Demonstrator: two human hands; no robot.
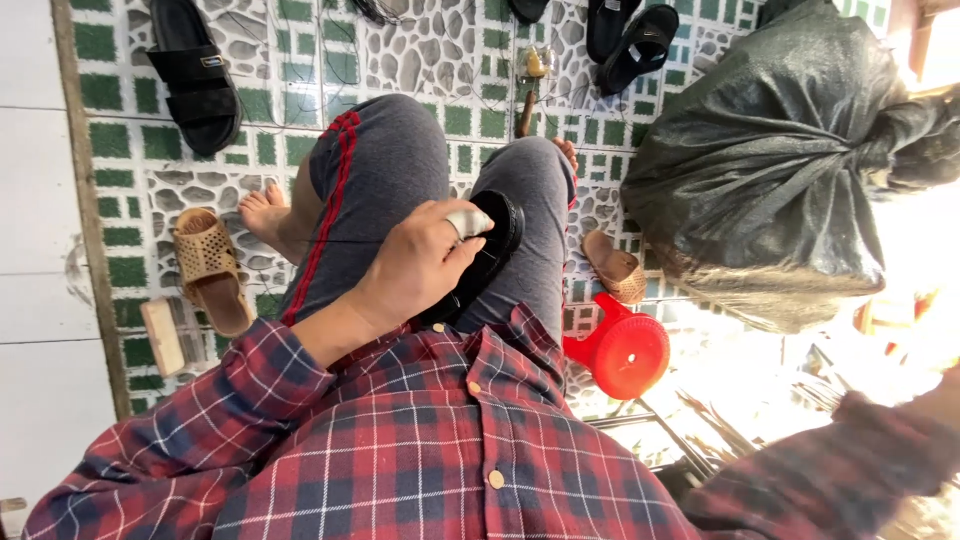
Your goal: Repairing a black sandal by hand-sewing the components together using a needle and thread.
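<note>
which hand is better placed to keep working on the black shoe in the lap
Left, probably: the left hand rests on the black shoe. The right arm reaches off toward the frame's edge, its hand out of view.

A large black plastic bag (770,160) sits near a red stool (620,350). Tan sandals (208,268) and black sandals (195,75) lie on the green patterned floor (120,150).

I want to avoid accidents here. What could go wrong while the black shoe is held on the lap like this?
1. The black shoe lies between the knees, steadied only by the left hand; it might slide to the tiled floor.
2. The right hand is out of view, its sleeve stretched sideways, so the balance may be weak.
3. Sandals, like the tan sandal, lie close to the bare foot; tripping is possible.
</note>
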